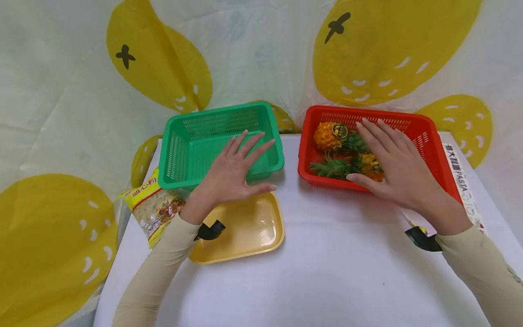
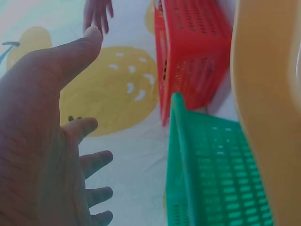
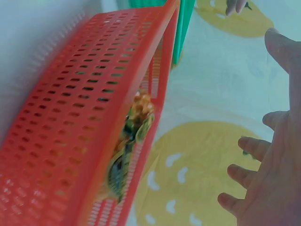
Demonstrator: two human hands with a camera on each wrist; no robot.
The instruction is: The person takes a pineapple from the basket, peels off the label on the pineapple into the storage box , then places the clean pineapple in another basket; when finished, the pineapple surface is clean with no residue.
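My left hand (image 1: 229,175) hovers with spread fingers over the front right part of a green basket (image 1: 167,150) with nothing inside it; its wrist is above a yellow tray (image 1: 245,227). Over the right side of a red basket (image 1: 304,154) my right hand (image 1: 402,170) is held, fingers straight and thumb out. Two small pineapples lie in the red basket: the rear pineapple (image 1: 324,136) bears a round label, and the front pineapple (image 1: 369,164) is partly covered by my right hand. Both wrist views show the hands apart from the baskets, holding nothing.
Left of the yellow tray lies a yellow and clear food bag (image 1: 153,209) with printed characters. A white pack marked PASTA (image 1: 455,168) is on the right, partly behind the red basket. The white table (image 1: 318,272) backs onto a fruit-patterned cloth (image 1: 261,50).
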